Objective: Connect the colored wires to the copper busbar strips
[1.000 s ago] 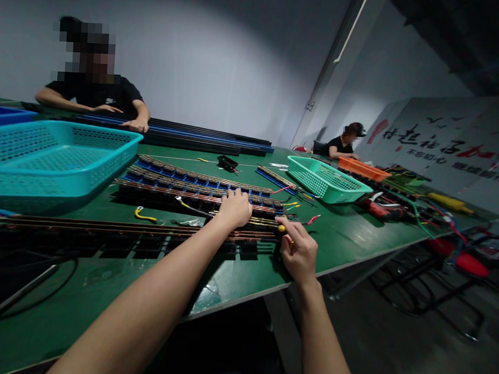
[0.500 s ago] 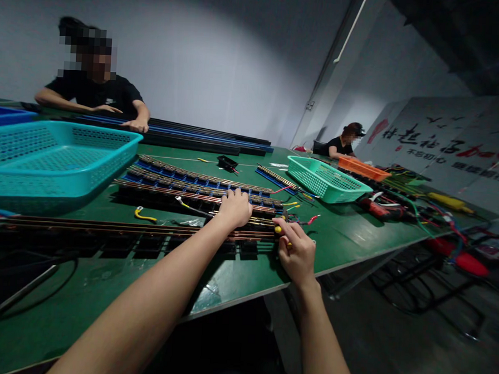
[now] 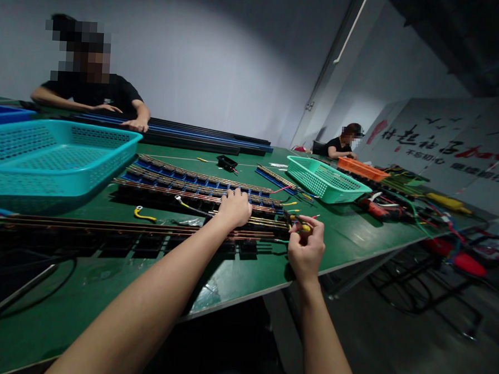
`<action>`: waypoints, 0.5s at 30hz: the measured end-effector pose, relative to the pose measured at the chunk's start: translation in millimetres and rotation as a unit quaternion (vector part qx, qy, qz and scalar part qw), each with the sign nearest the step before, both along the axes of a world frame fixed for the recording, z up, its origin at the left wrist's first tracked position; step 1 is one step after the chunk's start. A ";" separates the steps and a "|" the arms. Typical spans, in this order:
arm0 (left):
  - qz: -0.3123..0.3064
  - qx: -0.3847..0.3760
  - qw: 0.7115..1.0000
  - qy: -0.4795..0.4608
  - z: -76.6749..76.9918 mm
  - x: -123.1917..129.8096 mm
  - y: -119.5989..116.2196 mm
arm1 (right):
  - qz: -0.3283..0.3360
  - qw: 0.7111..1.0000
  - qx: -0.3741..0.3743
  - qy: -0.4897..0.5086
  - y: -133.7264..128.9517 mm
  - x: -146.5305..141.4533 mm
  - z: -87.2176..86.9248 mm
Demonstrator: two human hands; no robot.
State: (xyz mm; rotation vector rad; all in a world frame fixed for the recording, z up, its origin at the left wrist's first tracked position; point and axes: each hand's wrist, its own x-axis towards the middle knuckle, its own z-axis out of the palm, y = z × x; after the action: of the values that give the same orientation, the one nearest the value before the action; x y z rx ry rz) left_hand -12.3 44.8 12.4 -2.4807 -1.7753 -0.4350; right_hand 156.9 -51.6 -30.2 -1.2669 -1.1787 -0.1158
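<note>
My left hand (image 3: 235,208) rests on the rail strips near the middle of the green table, its fingers bent over a strip and their tips hidden. My right hand (image 3: 307,248) is closed round yellow-handled pliers (image 3: 305,227), whose dark jaws point up and left near the strips' right ends. A long strip with copper rods (image 3: 105,227) lies in front of the others, with a green wire (image 3: 280,241) at its right end. Blue-based strips (image 3: 191,178) lie behind my left hand. A yellow wire with a lug (image 3: 143,215) lies to the left.
A teal basket (image 3: 82,186) stands at the left and a light green basket (image 3: 329,183) at the right. Red-handled tools (image 3: 382,209) and an orange basket (image 3: 363,169) lie farther right. Two people sit beyond, one person's hand (image 3: 136,124) on long dark bars (image 3: 185,136).
My right hand has moved slightly right with the pliers, whose dark jaws now show. The green wire at the strip's end has come into view. My left hand stays in place.
</note>
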 end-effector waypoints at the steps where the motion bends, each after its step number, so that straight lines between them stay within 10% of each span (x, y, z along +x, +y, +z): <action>1: 0.001 -0.001 1.000 -0.001 0.0 0.1 -0.1 | -0.006 1.000 0.000 0.010 1.0 0.2 -0.2; 15: 0.000 0.000 1.000 0.000 0.4 -0.3 -0.1 | 0.071 0.991 0.015 0.108 3.2 3.9 0.8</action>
State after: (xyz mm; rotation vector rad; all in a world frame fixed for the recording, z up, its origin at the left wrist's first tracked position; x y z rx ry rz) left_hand -12.6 44.7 12.8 -2.4798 -1.7747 -0.4348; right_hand 160.7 -48.5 -29.4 -1.1344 -1.0725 0.1067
